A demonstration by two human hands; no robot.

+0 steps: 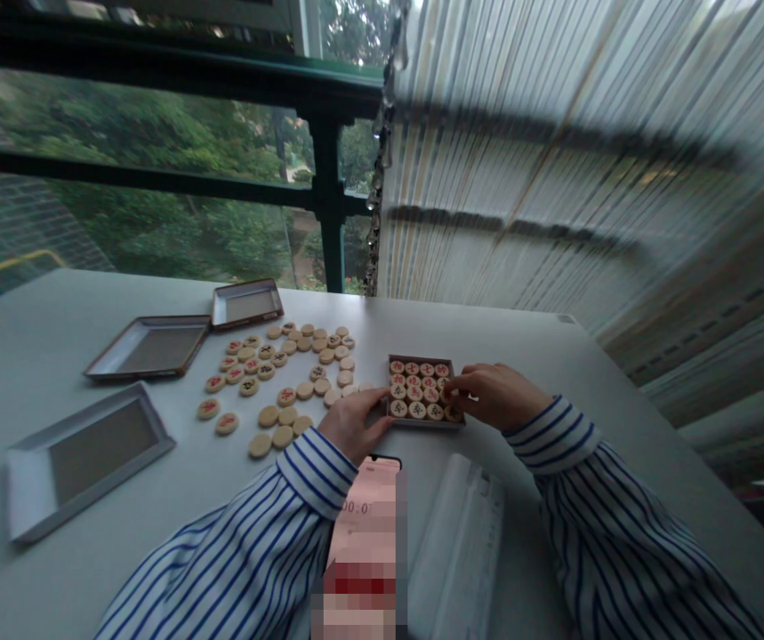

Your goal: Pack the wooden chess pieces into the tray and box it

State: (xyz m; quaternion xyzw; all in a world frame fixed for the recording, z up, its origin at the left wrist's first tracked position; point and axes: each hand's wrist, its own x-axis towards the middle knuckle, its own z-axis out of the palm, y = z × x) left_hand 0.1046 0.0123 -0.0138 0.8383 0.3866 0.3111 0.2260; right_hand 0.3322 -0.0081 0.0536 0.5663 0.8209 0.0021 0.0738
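A small shallow box (425, 425) holds rows of round wooden Chinese chess pieces (433, 411) with red and black characters. My left hand (361, 420) grips the box's left side, thumb and finger against its wall. Over the right column, my right hand (505, 396) has its fingertips pinched on a Chinese chess piece (448, 388), which they partly cover. Many loose Chinese chess pieces (266, 351) lie left of the box, some showing characters and others blank side up. A few of them are partly hidden behind my left hand.
Three shallow trays or lids stand on the left: a large pale one (88, 484), a brown-rimmed one (148, 369) and a smaller one (248, 318). A phone (368, 489) showing a timer and a clear plastic case (462, 542) lie in front. Beyond the white table (221, 569) are a railing and a string curtain.
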